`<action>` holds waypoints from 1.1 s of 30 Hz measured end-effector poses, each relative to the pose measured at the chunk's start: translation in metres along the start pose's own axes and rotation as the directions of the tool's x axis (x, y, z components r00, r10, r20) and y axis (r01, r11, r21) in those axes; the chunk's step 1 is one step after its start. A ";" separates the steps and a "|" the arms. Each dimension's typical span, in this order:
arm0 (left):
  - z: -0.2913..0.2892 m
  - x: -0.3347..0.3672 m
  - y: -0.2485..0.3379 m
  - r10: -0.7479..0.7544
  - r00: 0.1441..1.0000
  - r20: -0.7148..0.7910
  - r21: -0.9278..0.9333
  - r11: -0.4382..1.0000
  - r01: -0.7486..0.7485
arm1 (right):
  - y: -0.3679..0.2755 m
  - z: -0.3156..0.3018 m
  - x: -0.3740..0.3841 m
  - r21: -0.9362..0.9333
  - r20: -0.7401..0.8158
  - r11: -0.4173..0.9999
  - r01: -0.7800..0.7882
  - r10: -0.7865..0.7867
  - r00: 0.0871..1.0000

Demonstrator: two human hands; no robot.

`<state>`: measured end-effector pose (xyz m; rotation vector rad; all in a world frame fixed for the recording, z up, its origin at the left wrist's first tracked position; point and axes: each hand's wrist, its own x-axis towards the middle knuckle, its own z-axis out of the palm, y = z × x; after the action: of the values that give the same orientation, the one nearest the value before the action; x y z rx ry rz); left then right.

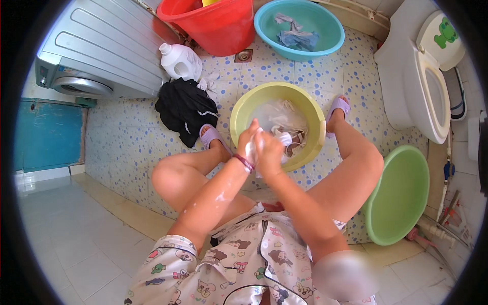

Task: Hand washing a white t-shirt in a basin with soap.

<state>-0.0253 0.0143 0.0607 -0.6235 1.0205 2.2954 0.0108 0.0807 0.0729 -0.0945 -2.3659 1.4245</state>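
Nearest, the patterned clothing [249, 254] covers the person's lap. Just beyond it, the left hand [247, 142] and right hand [270, 152] meet, their fingers closed around a white, sudsy cloth [251, 149] over the near side of a yellow-green basin [316, 119]. A dark red band [244, 162] circles the left wrist. To the right, a green basin [399, 198] leans tilted. Pale laundry [288, 119] lies in the yellow-green basin's cloudy water. Farther left, a black garment [185, 112] lies on the dotted floor [129, 132], near a white jug [182, 63]. At the far side stand a red tub [218, 30] and a blue basin [328, 31].
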 end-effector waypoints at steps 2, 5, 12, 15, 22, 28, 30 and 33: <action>-0.050 0.021 0.012 -0.041 0.699 0.714 -0.154 0.965 0.213 | -0.015 0.000 -0.010 0.100 0.025 0.989 0.111 -0.114 0.993; 0.000 0.008 -0.027 -0.010 0.982 -0.187 -0.161 0.987 -0.020 | 0.030 -0.010 0.015 0.002 0.010 0.999 -0.054 0.054 0.998; -0.034 0.019 -0.006 -0.122 0.952 0.280 -0.171 0.970 0.175 | 0.008 -0.003 0.002 0.024 0.073 0.983 0.182 -0.184 0.980; 0.008 0.002 -0.012 -0.013 0.975 -0.222 -0.105 0.994 -0.011 | 0.024 -0.011 0.015 0.109 0.020 0.994 0.018 -0.020 1.000; -0.005 0.004 -0.011 -0.011 0.994 -0.108 -0.171 0.985 -0.008 | 0.027 -0.007 0.014 0.012 0.095 1.000 0.011 -0.012 0.995; -0.055 0.028 0.016 -0.045 0.578 0.815 -0.155 0.944 0.292 | 0.012 0.008 0.001 -0.085 0.009 0.940 0.330 -0.330 0.944; -0.020 0.016 -0.011 -0.093 0.910 0.403 -0.214 0.958 0.193 | 0.031 0.003 0.010 -0.076 -0.006 0.901 0.427 -0.429 0.903; 0.007 0.005 0.000 -0.078 0.960 -0.271 -0.185 0.982 0.028 | 0.022 -0.002 0.015 0.075 0.010 0.988 -0.137 0.137 0.991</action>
<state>-0.0306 0.0216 0.0619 -1.0585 0.9109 2.3125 -0.0051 0.0961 0.0588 -0.2383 -2.3457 1.5774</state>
